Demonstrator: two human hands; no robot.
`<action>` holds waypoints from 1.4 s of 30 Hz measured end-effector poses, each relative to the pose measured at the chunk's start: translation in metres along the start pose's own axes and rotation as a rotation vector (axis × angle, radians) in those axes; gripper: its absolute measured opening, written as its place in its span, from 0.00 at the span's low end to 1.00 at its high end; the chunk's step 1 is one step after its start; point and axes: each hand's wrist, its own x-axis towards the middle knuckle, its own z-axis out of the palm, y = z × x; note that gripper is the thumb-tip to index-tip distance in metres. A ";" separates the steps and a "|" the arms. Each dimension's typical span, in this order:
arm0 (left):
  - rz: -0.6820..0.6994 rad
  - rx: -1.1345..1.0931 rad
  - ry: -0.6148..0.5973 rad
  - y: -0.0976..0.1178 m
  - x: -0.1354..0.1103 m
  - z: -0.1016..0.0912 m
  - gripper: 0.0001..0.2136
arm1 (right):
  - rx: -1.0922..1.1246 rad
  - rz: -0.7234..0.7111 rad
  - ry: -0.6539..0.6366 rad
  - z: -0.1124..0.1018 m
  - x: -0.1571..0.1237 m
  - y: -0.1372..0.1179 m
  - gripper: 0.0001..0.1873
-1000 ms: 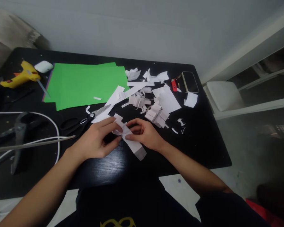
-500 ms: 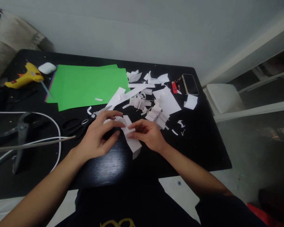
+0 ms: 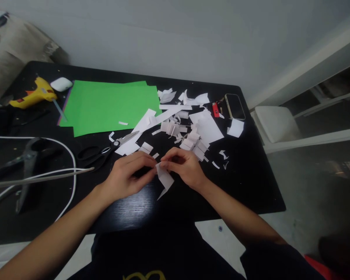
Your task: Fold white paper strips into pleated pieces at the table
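Both my hands meet over the near middle of a black table (image 3: 245, 186). My left hand (image 3: 128, 177) and my right hand (image 3: 183, 167) pinch the top of a folded white paper piece (image 3: 165, 179), which hangs down between them with its point toward me. Fingers of both hands are curled closed on the paper. Small white paper scraps (image 3: 147, 147) lie just beyond my left fingers.
Black-handled scissors (image 3: 105, 149) lie left of my hands. Green paper sheets (image 3: 111, 105), a pile of white cuttings (image 3: 192, 132), a phone (image 3: 235, 105), a red lighter (image 3: 215, 109), a yellow glue gun (image 3: 32, 95), white cables (image 3: 55, 171) and pliers (image 3: 23, 163) lie about.
The paper piece was lying flat and longer on the table; now both hands have closed together on its top and it is folded narrower, pointing toward me.
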 end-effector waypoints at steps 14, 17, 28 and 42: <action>-0.068 0.065 0.103 -0.003 0.000 0.006 0.03 | 0.024 0.078 -0.107 0.006 -0.007 0.000 0.14; -0.033 0.082 0.139 -0.003 0.000 0.006 0.04 | 0.062 0.124 -0.079 0.007 -0.006 0.002 0.17; -0.046 0.098 0.137 0.005 0.002 -0.001 0.06 | 0.042 0.061 0.011 0.002 -0.005 0.002 0.14; -0.104 0.169 0.099 -0.003 0.002 0.003 0.08 | -0.041 0.032 0.086 0.004 -0.003 0.010 0.19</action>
